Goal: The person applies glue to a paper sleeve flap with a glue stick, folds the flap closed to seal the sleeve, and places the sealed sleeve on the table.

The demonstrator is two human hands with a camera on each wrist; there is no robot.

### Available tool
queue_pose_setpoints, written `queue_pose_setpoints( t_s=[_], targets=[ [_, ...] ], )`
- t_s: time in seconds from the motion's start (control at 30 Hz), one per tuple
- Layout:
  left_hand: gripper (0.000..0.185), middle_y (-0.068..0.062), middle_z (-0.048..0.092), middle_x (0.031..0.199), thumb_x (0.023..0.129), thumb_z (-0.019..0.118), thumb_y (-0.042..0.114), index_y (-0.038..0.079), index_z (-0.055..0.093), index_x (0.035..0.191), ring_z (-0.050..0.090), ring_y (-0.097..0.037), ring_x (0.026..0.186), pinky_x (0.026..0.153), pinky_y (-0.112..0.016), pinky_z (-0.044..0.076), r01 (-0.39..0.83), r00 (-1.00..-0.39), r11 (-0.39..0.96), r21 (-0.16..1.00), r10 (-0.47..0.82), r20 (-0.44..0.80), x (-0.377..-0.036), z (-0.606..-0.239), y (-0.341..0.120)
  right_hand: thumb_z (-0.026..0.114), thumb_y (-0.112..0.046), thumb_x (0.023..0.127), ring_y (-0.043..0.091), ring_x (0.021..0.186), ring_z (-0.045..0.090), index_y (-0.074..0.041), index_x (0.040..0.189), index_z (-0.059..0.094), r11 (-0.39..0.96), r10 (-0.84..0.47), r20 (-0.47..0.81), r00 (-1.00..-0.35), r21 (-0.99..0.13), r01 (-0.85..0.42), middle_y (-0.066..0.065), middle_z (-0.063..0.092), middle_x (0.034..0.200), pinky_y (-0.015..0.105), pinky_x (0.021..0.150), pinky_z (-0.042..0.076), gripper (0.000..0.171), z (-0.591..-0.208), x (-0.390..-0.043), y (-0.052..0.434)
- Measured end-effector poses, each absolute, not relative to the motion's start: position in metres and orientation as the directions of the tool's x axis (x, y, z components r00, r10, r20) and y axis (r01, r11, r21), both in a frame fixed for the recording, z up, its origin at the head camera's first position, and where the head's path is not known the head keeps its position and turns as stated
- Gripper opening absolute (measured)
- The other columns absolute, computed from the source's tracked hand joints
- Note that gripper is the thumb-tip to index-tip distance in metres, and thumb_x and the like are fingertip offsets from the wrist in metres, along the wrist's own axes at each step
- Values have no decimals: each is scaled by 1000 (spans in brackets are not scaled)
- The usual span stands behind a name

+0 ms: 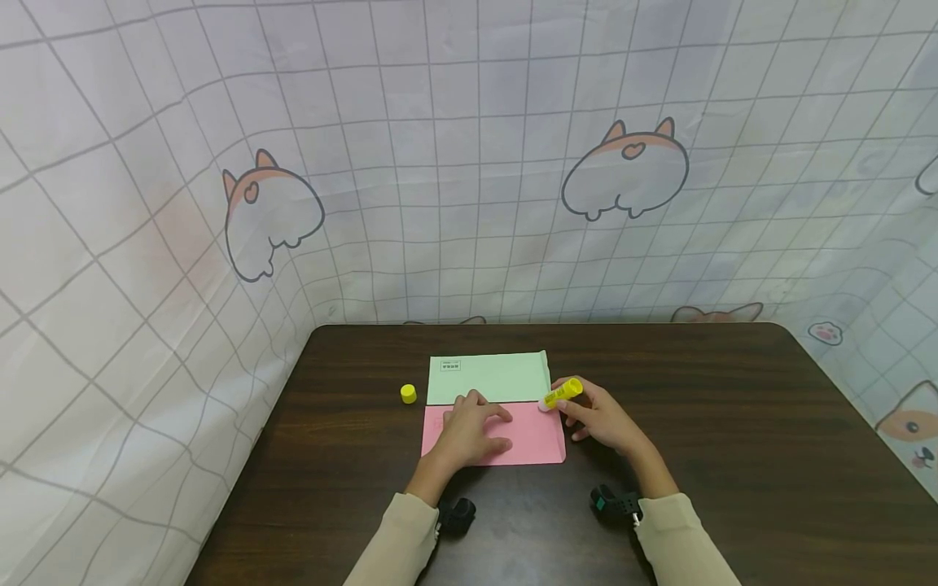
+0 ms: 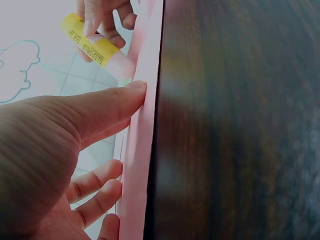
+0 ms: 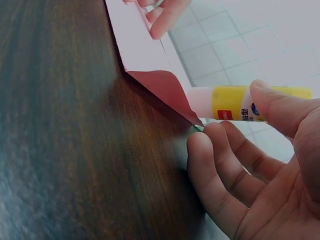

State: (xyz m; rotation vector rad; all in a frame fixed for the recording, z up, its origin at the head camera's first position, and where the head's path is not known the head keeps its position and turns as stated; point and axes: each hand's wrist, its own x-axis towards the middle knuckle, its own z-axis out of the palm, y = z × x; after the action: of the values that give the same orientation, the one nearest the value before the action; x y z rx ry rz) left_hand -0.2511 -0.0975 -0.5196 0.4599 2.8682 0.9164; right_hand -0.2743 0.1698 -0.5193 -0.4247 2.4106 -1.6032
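Observation:
A pink envelope (image 1: 538,439) lies flat on the table, its far edge meeting a light green envelope (image 1: 491,378) with a small printed box. My left hand (image 1: 469,430) rests on the pink one, fingers spread and thumb on the paper. Between thumb and fingers, my right hand (image 1: 602,422) pinches a yellow glue stick (image 1: 564,394). The uncapped end of the stick points down and left, at the pink envelope's upper right corner. In the right wrist view, the envelope's side flap (image 3: 165,87) lifts a little off the table; whether the glue touches the paper is hard to tell.
A yellow cap (image 1: 408,394) stands left of the envelopes. The dark wooden table (image 1: 733,423) stretches to both sides. Behind it hangs a white checked curtain (image 1: 454,163) with cartoon animal prints. Each wrist wears a black camera band (image 1: 615,503).

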Motion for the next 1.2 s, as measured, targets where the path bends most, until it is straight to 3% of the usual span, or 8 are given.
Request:
queue_pose_setpoints(
  t_s=[0.2, 0.57, 1.2],
  targets=[
    [38, 0, 52, 108, 82, 85, 37, 29, 75, 117, 44, -18, 106, 89, -43, 36, 257, -949, 779, 572, 314, -1, -252, -520, -98, 61, -17, 103, 27, 82, 58, -3, 139, 53, 349, -370, -30, -929, -931, -109, 26, 61, 112, 37, 62, 60, 39, -518, -273, 172],
    [38, 0, 52, 107, 82, 85, 38, 29, 75, 118, 43, -19, 106, 88, -42, 36, 260, -948, 775, 576, 317, 1, -251, -522, -98, 64, -23, 102, 26, 82, 60, -1, 137, 54, 358, -390, -88, -917, -932, -63, 24, 62, 111, 38, 66, 61, 43, -514, -273, 177],
    [38, 0, 52, 107, 82, 84, 38, 29, 75, 118, 43, -19, 106, 88, -43, 36, 267, -947, 775, 573, 320, 10, -253, -523, -98, 63, -23, 102, 26, 80, 60, 3, 138, 53, 364, -512, -111, -852, -926, -98, 24, 62, 101, 41, 68, 62, 45, -507, -270, 185]
  ],
)
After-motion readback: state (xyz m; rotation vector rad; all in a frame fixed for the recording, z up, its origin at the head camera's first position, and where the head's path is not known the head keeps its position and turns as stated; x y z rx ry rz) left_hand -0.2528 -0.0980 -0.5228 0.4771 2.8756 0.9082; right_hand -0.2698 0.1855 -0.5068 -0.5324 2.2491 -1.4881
